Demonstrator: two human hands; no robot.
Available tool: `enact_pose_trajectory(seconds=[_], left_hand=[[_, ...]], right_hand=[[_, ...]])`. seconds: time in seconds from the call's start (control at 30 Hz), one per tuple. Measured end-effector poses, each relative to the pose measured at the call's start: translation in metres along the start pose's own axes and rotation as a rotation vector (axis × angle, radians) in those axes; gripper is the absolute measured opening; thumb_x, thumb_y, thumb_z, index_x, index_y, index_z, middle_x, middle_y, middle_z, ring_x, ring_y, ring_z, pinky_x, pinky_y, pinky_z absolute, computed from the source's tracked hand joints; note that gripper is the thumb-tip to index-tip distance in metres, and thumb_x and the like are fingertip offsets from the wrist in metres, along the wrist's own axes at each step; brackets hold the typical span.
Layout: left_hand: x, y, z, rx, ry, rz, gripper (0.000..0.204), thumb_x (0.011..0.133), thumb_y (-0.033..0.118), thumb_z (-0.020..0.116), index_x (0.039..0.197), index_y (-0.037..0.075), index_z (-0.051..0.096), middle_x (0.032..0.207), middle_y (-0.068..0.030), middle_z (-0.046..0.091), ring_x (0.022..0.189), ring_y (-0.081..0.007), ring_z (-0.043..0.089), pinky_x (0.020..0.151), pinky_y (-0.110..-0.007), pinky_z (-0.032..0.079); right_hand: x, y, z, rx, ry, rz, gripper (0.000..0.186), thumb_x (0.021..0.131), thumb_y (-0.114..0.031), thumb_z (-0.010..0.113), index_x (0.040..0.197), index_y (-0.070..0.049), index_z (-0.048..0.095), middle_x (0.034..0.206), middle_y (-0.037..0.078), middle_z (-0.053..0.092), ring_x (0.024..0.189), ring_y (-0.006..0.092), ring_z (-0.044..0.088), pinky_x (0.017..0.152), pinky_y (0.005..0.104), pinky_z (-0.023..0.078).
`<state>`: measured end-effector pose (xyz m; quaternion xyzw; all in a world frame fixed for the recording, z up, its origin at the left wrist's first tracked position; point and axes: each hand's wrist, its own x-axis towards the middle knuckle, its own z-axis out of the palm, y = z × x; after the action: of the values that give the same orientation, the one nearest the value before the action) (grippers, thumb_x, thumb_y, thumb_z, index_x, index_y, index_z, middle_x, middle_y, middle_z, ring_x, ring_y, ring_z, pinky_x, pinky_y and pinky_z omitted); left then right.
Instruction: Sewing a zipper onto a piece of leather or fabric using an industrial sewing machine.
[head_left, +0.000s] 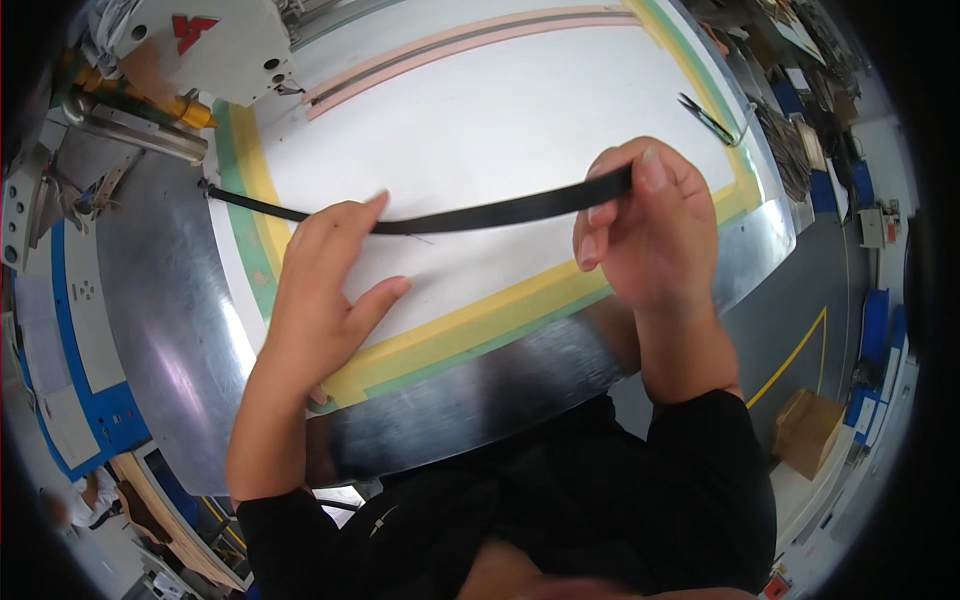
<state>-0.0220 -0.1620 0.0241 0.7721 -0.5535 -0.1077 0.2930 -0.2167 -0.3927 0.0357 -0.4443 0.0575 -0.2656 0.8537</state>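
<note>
A long black strip (480,215) runs across a white work surface (470,140) bordered with yellow and green tape, reaching left toward the machine. Its right end is pinched between the fingers of my right hand (650,225), raised at the right side of the surface. My left hand (327,280) lies at the middle-left with fingertips on or beside the strip and thumb spread away from it; whether those fingertips press on it is unclear. A short loose thread is visible below the strip.
A machine head (185,45) with metal tubing stands at upper left. A pink track (470,47) crosses the back, and dark snips (708,118) lie at the right. The polished metal table edge (450,420) runs along my body. A cardboard box (805,430) sits lower right; another person (90,500) is at lower left.
</note>
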Motion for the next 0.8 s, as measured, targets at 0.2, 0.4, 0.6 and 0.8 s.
enact_pose_trajectory(seconds=[0.2,0.4,0.6,0.8], left_hand=[[-0.028,0.015,0.009,0.035,0.361,-0.221,0.031,0.094,0.014,0.078,0.118,0.002,0.063,0.101,-0.0143,0.067,0.083,-0.0232,0.062,0.073,-0.035,0.048],[-0.02,0.036,0.012,-1.366,-0.007,-0.4,0.053,0.107,0.041,0.061,0.138,-0.001,0.058,0.109,-0.01,0.071,0.086,-0.0154,0.065,0.078,-0.027,0.05],[0.006,0.06,-0.057,-1.251,0.287,-0.22,0.038,0.107,0.021,0.06,0.137,-0.002,0.058,0.109,-0.012,0.072,0.088,-0.015,0.067,0.078,-0.028,0.053],[-0.006,0.071,-0.101,-1.182,0.519,0.101,0.067,0.094,0.013,0.075,0.151,-0.009,0.046,0.107,-0.012,0.072,0.093,-0.0148,0.069,0.082,-0.026,0.055]], right_hand=[[-0.004,0.009,0.006,-0.002,-0.017,0.059,0.012,0.105,-0.009,0.059,0.109,0.002,0.06,0.087,0.014,0.072,0.071,0.0217,0.072,0.066,0.035,0.061],[-0.009,0.015,0.036,0.019,-0.241,0.2,0.017,0.099,0.0,0.065,0.113,-0.001,0.056,0.091,0.012,0.072,0.086,0.0167,0.074,0.078,0.0326,0.061],[0.022,-0.029,0.085,-0.454,-0.333,0.377,0.035,0.092,0.007,0.07,0.125,0.002,0.06,0.086,0.006,0.071,0.082,0.0106,0.071,0.077,0.0255,0.056],[0.036,-0.044,0.141,-0.543,-0.567,0.194,0.036,0.085,0.005,0.072,0.12,0.008,0.067,0.081,0.006,0.073,0.075,0.0091,0.069,0.072,0.0232,0.052]])
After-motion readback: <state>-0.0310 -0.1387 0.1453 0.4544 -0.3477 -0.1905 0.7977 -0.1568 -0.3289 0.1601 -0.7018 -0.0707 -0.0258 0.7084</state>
